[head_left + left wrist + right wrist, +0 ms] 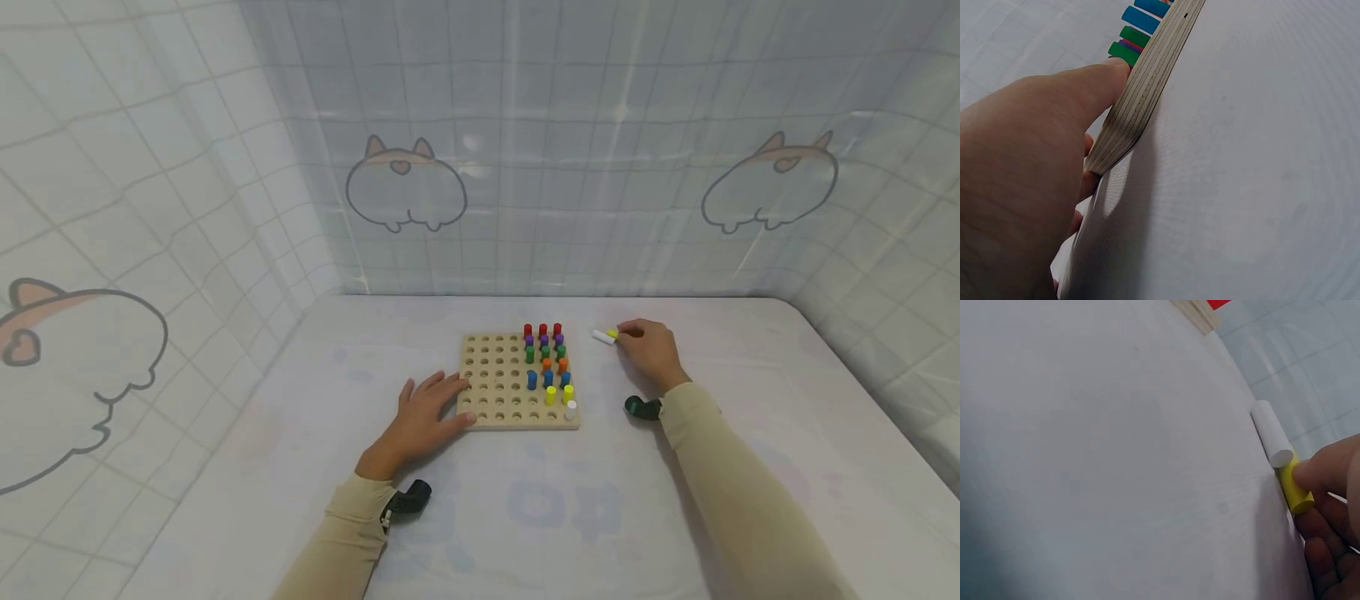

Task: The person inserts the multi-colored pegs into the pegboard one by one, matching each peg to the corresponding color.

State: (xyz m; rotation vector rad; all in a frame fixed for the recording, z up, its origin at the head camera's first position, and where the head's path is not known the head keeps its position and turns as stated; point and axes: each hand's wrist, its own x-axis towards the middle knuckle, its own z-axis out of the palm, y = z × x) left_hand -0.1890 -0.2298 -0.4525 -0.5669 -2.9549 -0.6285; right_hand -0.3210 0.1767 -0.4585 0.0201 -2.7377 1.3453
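A wooden pegboard lies on the table, its right-hand columns holding upright red, purple, green, orange, blue and yellow pegs and one white peg. My left hand rests at its near left corner, fingers spread, with the thumb and a fingertip touching the board. To the right of the board, my right hand pinches a yellow peg by thumb and fingers, low at the tabletop. A loose white peg lies on its side against that yellow peg. The board's layered side shows in the left wrist view.
A white cloth covers the table. Tiled-pattern curtains with cartoon animals stand behind and on both sides. Black wrist-worn devices sit at the left sleeve and the right sleeve.
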